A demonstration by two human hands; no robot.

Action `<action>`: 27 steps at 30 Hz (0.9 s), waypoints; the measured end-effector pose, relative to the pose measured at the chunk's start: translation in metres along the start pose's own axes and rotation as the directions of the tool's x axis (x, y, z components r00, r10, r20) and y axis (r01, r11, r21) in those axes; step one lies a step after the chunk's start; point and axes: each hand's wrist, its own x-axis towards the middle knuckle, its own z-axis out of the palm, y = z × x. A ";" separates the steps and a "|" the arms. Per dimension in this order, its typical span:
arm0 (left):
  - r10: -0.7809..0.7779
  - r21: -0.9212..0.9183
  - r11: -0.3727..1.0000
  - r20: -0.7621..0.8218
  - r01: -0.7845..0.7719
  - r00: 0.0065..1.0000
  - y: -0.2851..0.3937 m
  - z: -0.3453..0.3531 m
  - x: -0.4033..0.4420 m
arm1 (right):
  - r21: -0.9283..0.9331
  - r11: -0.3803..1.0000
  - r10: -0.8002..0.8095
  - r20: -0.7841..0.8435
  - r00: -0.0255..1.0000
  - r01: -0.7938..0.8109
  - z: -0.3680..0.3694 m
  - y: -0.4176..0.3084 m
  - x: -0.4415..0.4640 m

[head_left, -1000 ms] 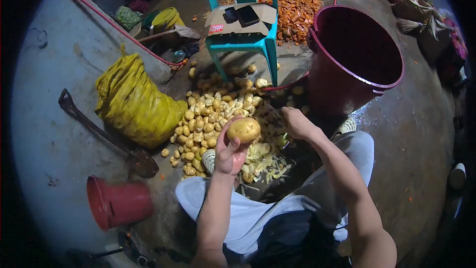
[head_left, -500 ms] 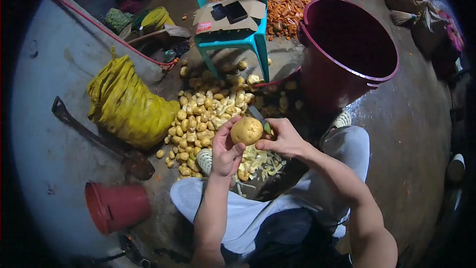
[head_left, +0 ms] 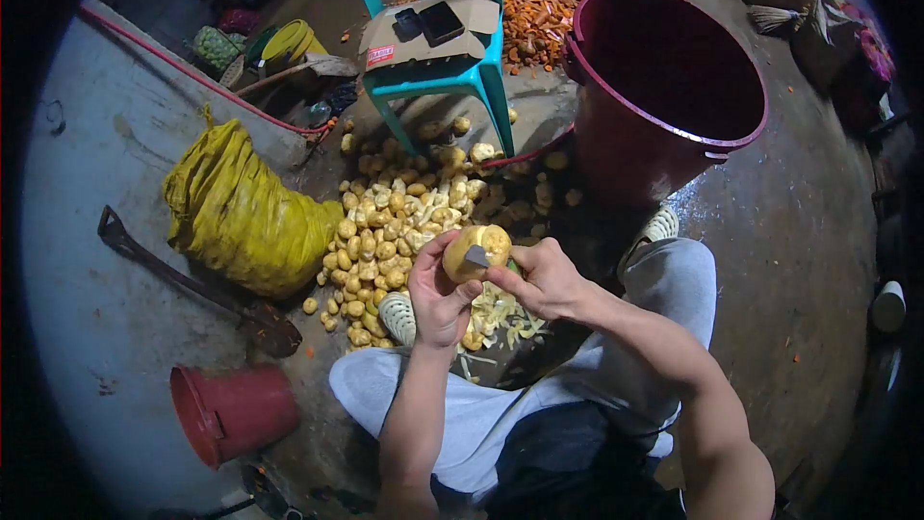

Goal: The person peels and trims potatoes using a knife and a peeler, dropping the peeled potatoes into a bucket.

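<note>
A large potato (head_left: 464, 255) is held up in my left hand (head_left: 440, 300), whose fingers wrap its left side and underside. My right hand (head_left: 545, 279) is closed around a knife, its handle hidden in the fingers. The knife's grey blade (head_left: 478, 257) lies against the face of the potato. Below and beyond my hands, a heap of potatoes (head_left: 385, 231) covers the floor, with pale peelings (head_left: 502, 316) at its near right side.
A teal chair (head_left: 491, 87) bearing cardboard and two dark devices stands ahead, orange pieces (head_left: 539, 5) behind it. On the right is a big maroon bin (head_left: 626, 140). Leftward are a yellow sack (head_left: 245, 217), a shovel (head_left: 183, 274) and a red bucket (head_left: 255, 412).
My right hand has come in from the right to the potato, and the blade now rests across its face. My left hand still holds the potato. The view has shifted slightly.
</note>
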 end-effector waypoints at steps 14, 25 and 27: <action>-0.076 -0.122 0.989 0.064 0.083 0.995 0.017 0.005 -0.005 | 0.190 0.978 -0.090 0.025 0.996 0.084 -0.015 0.012 0.008; -0.126 0.011 0.992 0.159 0.126 0.979 0.021 0.000 -0.007 | 0.000 0.999 -0.037 0.092 0.995 0.037 -0.022 -0.006 0.005; -0.117 0.003 0.993 0.166 0.118 0.979 0.019 0.000 -0.007 | -0.024 1.000 -0.017 0.109 0.994 0.020 -0.023 -0.007 0.004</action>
